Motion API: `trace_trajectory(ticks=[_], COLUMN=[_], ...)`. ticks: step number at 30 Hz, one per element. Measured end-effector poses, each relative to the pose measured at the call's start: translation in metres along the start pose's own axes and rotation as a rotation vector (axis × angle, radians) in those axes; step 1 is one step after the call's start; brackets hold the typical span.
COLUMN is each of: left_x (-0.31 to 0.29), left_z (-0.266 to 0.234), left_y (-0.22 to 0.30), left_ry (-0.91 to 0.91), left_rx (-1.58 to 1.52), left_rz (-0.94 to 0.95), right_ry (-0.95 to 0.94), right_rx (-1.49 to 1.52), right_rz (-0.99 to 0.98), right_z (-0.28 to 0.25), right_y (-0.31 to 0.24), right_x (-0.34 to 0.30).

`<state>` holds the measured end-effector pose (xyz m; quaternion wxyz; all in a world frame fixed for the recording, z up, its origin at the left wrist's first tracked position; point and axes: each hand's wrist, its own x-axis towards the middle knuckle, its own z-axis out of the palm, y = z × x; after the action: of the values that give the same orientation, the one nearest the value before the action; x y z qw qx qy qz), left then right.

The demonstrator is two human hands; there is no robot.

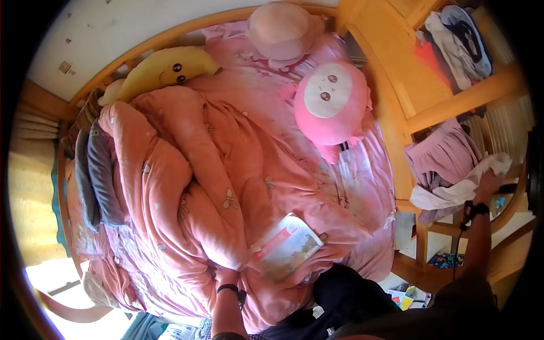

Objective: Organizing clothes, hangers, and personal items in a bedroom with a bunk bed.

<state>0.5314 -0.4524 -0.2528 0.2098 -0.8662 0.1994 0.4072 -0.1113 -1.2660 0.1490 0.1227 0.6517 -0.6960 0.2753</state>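
My left hand (228, 276) presses into the near edge of an orange quilt (221, 153) with a small bow pattern; the folds hide its fingers. Just right of it, a book or magazine (287, 247) with a pale, coloured cover lies on the quilt. Far to the right, my right hand (488, 184) is closed on a white garment (447, 195) draped over the wooden rail. A light purple pleated garment (443, 152) hangs beside that cloth. My dark-clothed knee (345, 292) rests at the bed's near edge.
A pink round-bodied plush (331, 105), a yellow banana cushion (164, 73) and a beige-pink plush (281, 31) lie on the pink sheet. Grey folded cloth (102, 175) sits at the left. A wooden rail (464, 103) and shelf with clothes (462, 48) border the right side.
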Motion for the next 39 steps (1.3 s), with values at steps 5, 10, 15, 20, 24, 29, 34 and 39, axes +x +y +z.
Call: trace_trajectory(ticks=[5,10,15,20,24,29,34,39], left_x=[0.003,0.017,0.0,-0.006,0.006,0.019,-0.001,-0.008], left_z=[-0.015,0.009,-0.019,0.006,0.002,0.014,0.006,0.002], left_y=[0.057,0.045,0.034,0.009,0.028,0.036,0.053,0.038], left_ry=[0.076,0.046,0.106,0.168,0.117,0.12,0.113,0.212], left_rx=[-0.094,-0.084,-0.061,-0.186,-0.259,-0.299,-0.19,-0.522], left_rz=[-0.03,0.086,-0.012,-0.099,-0.026,-0.145,-0.18,-0.172], right_ry=[-0.256,-0.432,-0.15,-0.608,-1.165,-1.41,-1.093,-1.452], right_rx=[-1.015,-0.298,-0.448,0.468,0.392,0.137,0.174,0.459], right_rz=[-0.711,-0.117,-0.209,-0.546,-0.797,-0.706,-0.724,-0.264], right_z=[0.126,0.103,0.054,0.016,0.041,0.096,0.074,0.057], right_y=[0.096,0.089,0.013,-0.215,-0.259,-0.273,-0.271,-0.279], right_x=[0.048,0.105,-0.007,-0.281,-0.443,-0.561,-0.574,-0.585])
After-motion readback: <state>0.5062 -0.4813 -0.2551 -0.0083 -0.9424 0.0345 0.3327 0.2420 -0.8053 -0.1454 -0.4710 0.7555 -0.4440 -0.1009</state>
